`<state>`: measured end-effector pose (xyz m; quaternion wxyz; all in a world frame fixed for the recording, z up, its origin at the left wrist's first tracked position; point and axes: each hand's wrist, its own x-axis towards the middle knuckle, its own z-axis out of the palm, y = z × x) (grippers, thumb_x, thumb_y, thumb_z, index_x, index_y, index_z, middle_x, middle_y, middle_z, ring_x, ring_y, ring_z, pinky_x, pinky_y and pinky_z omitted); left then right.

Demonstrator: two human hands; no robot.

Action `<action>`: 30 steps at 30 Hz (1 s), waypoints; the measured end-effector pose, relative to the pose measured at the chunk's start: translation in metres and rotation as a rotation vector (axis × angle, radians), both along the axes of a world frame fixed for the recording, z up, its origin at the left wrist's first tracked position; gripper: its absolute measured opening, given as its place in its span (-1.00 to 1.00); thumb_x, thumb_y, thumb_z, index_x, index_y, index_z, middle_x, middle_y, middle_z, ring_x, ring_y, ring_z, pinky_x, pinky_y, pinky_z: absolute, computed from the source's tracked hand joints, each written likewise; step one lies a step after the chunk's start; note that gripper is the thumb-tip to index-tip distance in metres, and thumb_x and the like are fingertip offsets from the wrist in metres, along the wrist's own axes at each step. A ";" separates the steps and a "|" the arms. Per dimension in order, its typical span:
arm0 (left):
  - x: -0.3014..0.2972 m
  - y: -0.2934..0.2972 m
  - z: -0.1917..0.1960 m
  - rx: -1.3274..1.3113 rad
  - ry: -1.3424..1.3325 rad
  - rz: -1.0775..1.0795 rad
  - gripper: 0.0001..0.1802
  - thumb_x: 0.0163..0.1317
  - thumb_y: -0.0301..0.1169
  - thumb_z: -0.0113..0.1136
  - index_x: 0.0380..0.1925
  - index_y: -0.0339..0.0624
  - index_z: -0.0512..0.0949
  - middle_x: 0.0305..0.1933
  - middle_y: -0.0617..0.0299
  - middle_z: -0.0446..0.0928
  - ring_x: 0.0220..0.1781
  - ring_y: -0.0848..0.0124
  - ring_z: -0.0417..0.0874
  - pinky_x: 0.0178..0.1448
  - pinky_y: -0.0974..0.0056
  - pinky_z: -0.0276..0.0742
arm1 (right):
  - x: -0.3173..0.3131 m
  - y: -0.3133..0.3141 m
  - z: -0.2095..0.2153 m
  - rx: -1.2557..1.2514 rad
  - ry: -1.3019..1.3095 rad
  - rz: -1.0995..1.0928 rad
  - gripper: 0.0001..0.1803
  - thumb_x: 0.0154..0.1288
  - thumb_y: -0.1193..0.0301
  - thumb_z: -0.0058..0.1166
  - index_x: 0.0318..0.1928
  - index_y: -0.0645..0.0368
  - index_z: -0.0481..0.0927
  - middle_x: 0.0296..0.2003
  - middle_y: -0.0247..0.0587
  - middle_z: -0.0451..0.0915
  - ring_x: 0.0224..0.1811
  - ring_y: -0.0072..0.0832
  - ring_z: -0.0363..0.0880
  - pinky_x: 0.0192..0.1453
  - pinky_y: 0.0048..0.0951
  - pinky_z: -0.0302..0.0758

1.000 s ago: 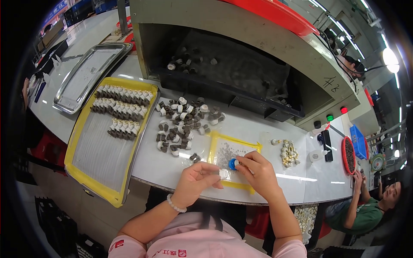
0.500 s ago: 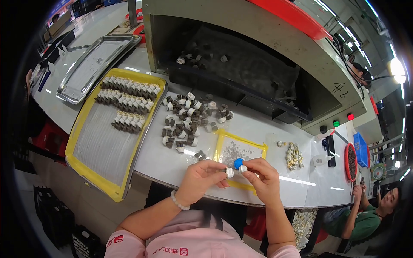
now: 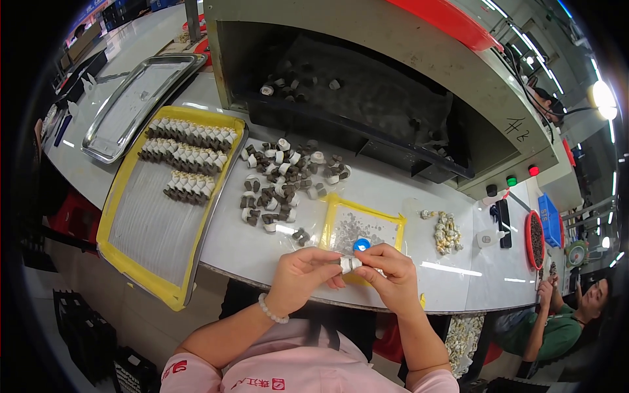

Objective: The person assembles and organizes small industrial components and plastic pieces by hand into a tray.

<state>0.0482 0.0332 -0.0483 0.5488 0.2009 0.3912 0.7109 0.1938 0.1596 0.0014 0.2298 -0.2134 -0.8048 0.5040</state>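
Observation:
My left hand [image 3: 303, 274] pinches a small white-and-dark-grey part [image 3: 345, 265] between thumb and fingertips. From the other side, my right hand [image 3: 392, 274] pinches a small white piece [image 3: 356, 262] end to end with it. Both hands are over the near edge of a yellow-bordered sheet [image 3: 399, 229] scattered with small greyish discs. Just beyond the right fingertips is a round blue cap [image 3: 362, 245]; I cannot tell whether it touches them. Left of the sheet lies a loose pile of similar white-and-grey parts [image 3: 278, 180].
A yellow-edged tray [image 3: 147, 223] with rows of parts lies left, a metal tray [image 3: 98, 141] behind it. Beyond the pile stands an open-fronted machine [image 3: 393, 56] holding a black bin [image 3: 354, 141]. Rightward are shiny cream-coloured pieces [image 3: 448, 234], a red basket [image 3: 534, 241] and a co-worker [image 3: 557, 327].
My hands have come closer together, so the white piece in the right now meets the part in the left. The view has shifted slightly.

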 end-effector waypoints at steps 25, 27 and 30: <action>0.003 -0.003 -0.003 0.082 0.141 0.045 -0.74 0.18 -0.68 0.20 -0.12 -0.36 0.46 -0.19 0.12 0.55 -0.18 0.44 0.64 -0.07 0.39 0.60 | 0.067 0.058 -0.007 0.570 -0.222 -0.476 -0.82 0.06 0.60 0.25 -0.26 0.31 0.64 -0.31 -0.12 0.61 -0.28 -0.32 0.58 -0.19 -0.40 0.50; 0.006 -0.008 -0.004 0.097 0.145 0.105 -0.72 0.16 -0.68 0.22 -0.12 -0.34 0.46 -0.16 0.14 0.54 -0.14 0.45 0.62 -0.03 0.39 0.58 | 0.077 0.071 -0.006 0.694 -0.285 -0.568 -0.74 0.00 0.53 0.29 -0.23 0.21 0.60 -0.25 -0.09 0.59 -0.12 -0.13 0.50 -0.02 -0.24 0.44; 0.007 -0.018 0.001 0.083 0.307 0.148 -0.71 0.13 -0.63 0.29 -0.14 -0.26 0.51 -0.14 0.25 0.55 -0.12 0.50 0.58 -0.02 0.40 0.50 | 0.079 0.088 -0.012 0.801 -0.384 -0.595 -0.69 -0.07 0.54 0.29 -0.22 0.23 0.57 -0.30 -0.09 0.58 -0.20 -0.12 0.46 -0.10 -0.20 0.42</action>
